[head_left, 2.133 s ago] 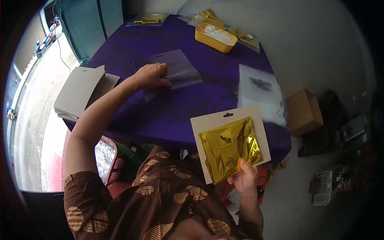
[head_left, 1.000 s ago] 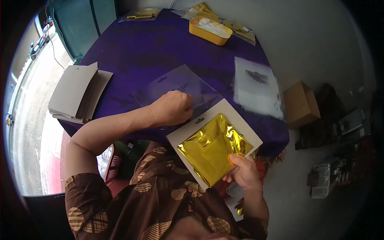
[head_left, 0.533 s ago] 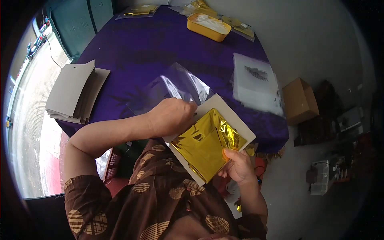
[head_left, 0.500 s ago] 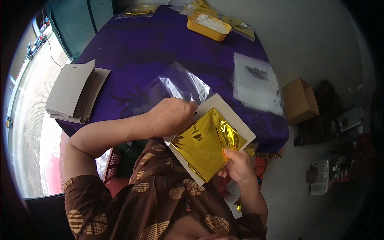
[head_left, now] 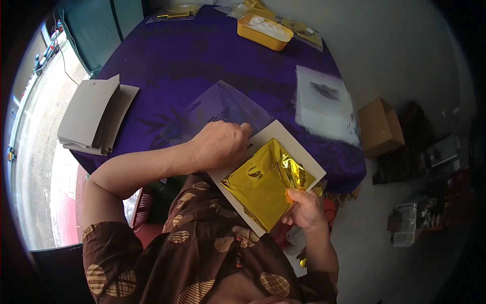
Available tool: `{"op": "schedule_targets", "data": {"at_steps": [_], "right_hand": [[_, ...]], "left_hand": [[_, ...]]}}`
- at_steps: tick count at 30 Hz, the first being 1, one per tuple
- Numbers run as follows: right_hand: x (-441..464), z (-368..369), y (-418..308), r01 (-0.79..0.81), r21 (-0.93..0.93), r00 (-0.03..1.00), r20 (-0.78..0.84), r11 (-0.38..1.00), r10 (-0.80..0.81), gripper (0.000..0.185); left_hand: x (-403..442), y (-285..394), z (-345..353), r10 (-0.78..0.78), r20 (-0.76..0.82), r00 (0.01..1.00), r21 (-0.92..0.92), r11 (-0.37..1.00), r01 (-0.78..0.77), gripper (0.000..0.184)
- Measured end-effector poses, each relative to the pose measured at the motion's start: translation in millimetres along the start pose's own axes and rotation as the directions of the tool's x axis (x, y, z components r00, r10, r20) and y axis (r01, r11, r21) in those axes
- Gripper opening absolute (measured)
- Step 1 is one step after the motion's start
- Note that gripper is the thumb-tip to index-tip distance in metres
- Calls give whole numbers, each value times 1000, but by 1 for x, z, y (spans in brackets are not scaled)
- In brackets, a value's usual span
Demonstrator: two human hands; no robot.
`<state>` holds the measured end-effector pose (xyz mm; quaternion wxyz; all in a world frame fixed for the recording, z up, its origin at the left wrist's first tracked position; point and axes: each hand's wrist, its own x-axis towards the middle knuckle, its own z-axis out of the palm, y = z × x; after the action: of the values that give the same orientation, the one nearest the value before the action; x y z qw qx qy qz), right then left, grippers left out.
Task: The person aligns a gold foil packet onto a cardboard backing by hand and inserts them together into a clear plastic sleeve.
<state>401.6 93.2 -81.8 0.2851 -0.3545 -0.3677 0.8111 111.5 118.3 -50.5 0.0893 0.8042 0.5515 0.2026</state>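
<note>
My right hand [head_left: 304, 207] grips the lower right side of a pale cardboard sheet [head_left: 308, 157], its thumb pressing near an orange bit. Shiny gold foil [head_left: 260, 190], folded into a flat packet, lies on that sheet. My left hand [head_left: 223, 144] is curled closed at the sheet's upper left edge, with its fingertips turned under and hidden. Beneath and beyond that hand, a clear plastic bag [head_left: 223, 101] with some dark print spreads over the purple cloth. What the left fingers pinch, if anything, cannot be seen.
A stack of grey cardboard sheets [head_left: 93, 114] sits at the table's left. On the right lies a pile of clear plastic bags [head_left: 324, 109]. A yellow tub [head_left: 263, 38] and packed gold items [head_left: 174, 12] are at the far edge. A brown box [head_left: 379, 126] stands right of the table.
The clear bag lies flatter, its bright glare gone and its print showing. The cardboard with the foil has shifted slightly right with my right hand. My left hand has barely moved.
</note>
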Motion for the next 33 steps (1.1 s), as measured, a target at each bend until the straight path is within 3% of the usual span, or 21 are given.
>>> {"op": "schedule_targets", "data": {"at_steps": [5,11,24,33], "right_hand": [[4,0,-1,-29,13,999,23,999,29,36],[6,-3,5,-21,31,999,27,999,20,36],[9,-9,4,-68,15,997,31,998,67,35],[13,5,8,-9,48,1000,17,999,8,33]], "left_hand": [[-3,5,1,70,-39,997,-8,998,-70,19],[-3,5,-4,-41,-8,999,21,999,41,18],[-3,5,2,27,-48,998,-8,1000,-27,16],[-10,14,-2,57,6,998,-7,998,-57,22]]}}
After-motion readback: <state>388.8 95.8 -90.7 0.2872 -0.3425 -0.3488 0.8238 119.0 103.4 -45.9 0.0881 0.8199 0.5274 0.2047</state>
